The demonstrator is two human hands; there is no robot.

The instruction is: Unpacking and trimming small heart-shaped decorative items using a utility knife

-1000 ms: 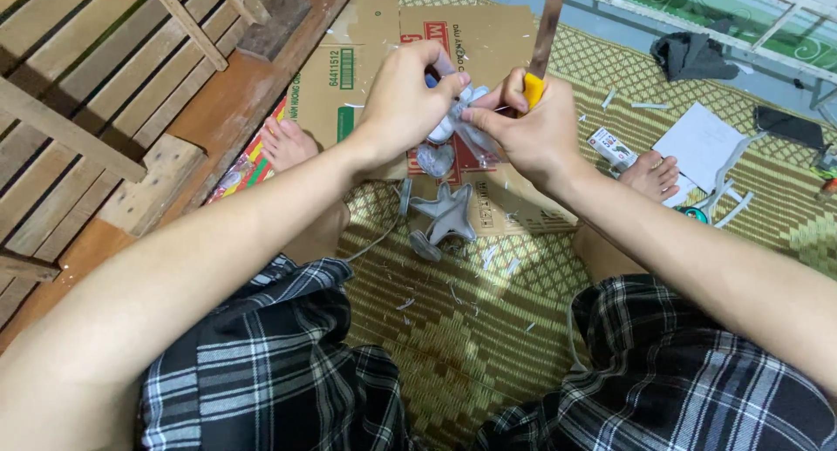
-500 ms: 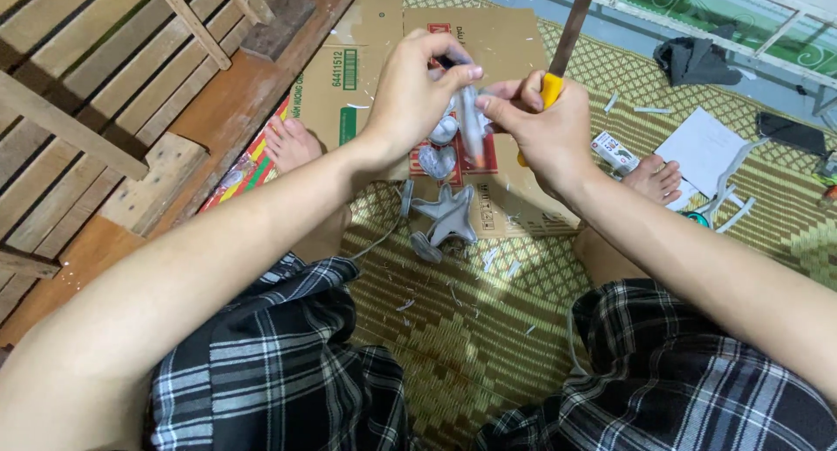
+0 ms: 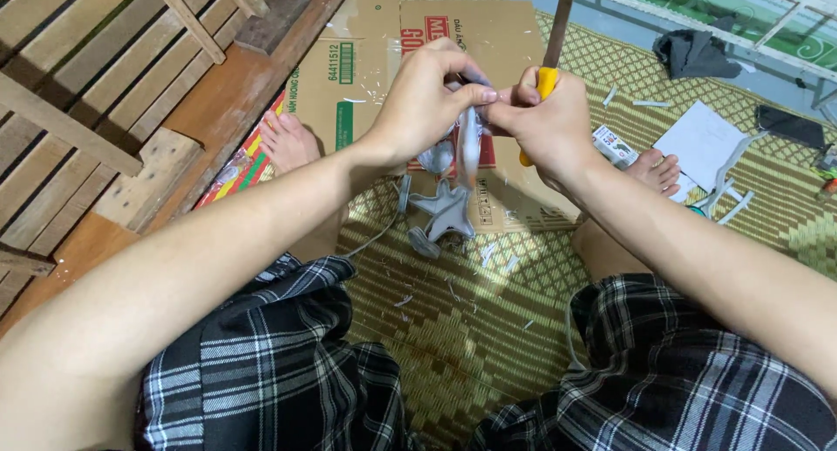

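Left hand (image 3: 427, 102) pinches top of grey plastic piece (image 3: 468, 146), held upright above flattened cardboard (image 3: 375, 59). Right hand (image 3: 549, 124) clenched round yellow handle of file (image 3: 558, 33), blade pointing up and away, thumb touching grey piece. Second grey plastic piece (image 3: 443, 216) lies on cardboard just below hands. Woven mat (image 3: 471, 329) underneath, scattered shavings. White paper (image 3: 702, 142) off right.
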